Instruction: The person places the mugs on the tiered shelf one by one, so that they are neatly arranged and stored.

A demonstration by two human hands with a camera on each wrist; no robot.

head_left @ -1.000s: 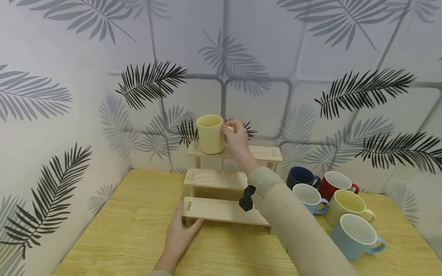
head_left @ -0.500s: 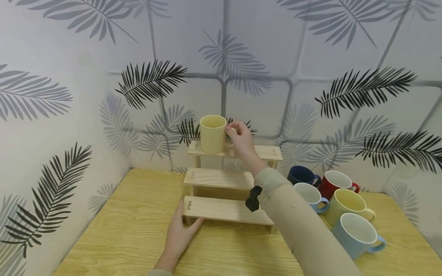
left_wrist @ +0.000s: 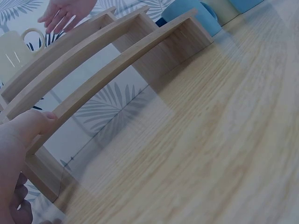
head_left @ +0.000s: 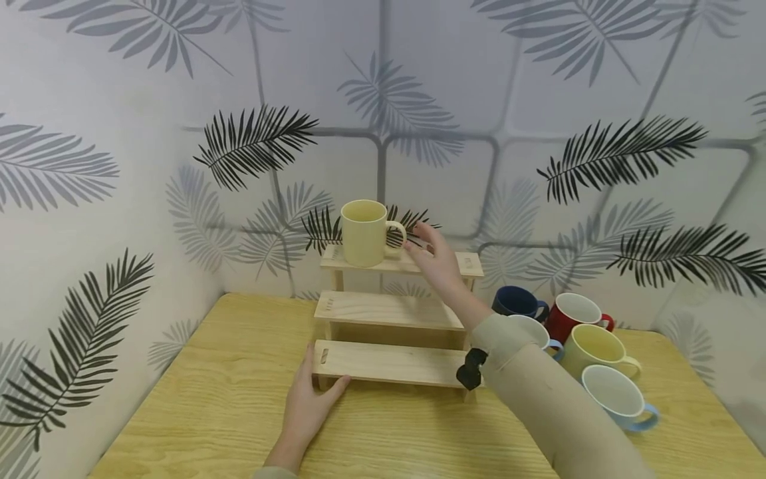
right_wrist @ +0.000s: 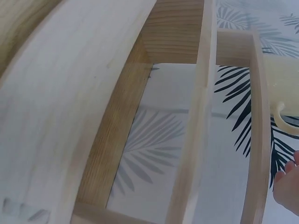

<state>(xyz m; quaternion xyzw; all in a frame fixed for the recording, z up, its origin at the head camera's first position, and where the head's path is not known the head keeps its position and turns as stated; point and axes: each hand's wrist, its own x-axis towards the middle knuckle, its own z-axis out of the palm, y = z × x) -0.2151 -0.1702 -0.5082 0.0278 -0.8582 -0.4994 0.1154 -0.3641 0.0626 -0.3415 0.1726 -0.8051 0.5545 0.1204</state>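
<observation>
A pale yellow mug stands upright on the left part of the top tier of a three-tier wooden rack, its handle pointing right. Just right of that handle, my right hand is apart from the mug, fingers loosely bent and holding nothing. Only its fingertips show at the edge of the right wrist view. My left hand grips the left end of the lowest tier. In the left wrist view its thumb lies on the front edge, with the other fingers curled at the side.
To the right on the wooden table stand several mugs: dark blue, red, another yellow one, and light blue ones with white insides, partly behind the right sleeve. A leaf-patterned wall rises behind the rack.
My right hand has let go of the yellow mug's handle and drawn back to the right. The mug first shifted slightly right along the top tier. My left hand keeps its hold.
</observation>
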